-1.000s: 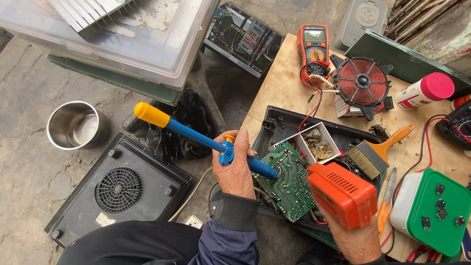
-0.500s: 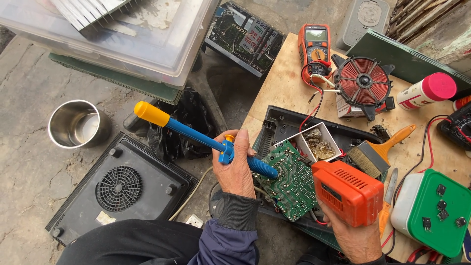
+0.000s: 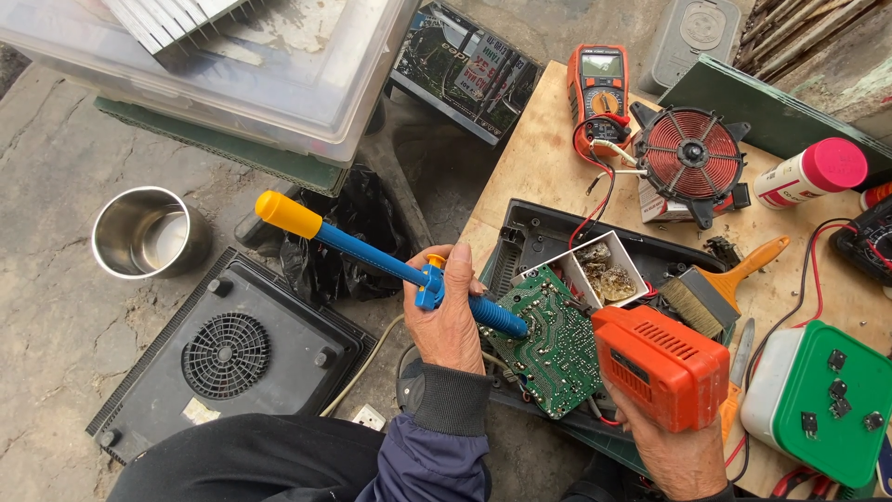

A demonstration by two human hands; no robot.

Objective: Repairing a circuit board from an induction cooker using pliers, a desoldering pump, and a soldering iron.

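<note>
— What's in the hands?

— The left hand [image 3: 448, 321] has its fingers wrapped round a blue desoldering pump [image 3: 390, 267], tip on the green circuit board [image 3: 548, 344]. The right hand [image 3: 674, 455] grips an orange soldering gun [image 3: 662, 364].

— And the board?

— Tilted over the black casing [image 3: 539, 232] at the tabletop's [image 3: 539, 158] near-left edge.
</note>
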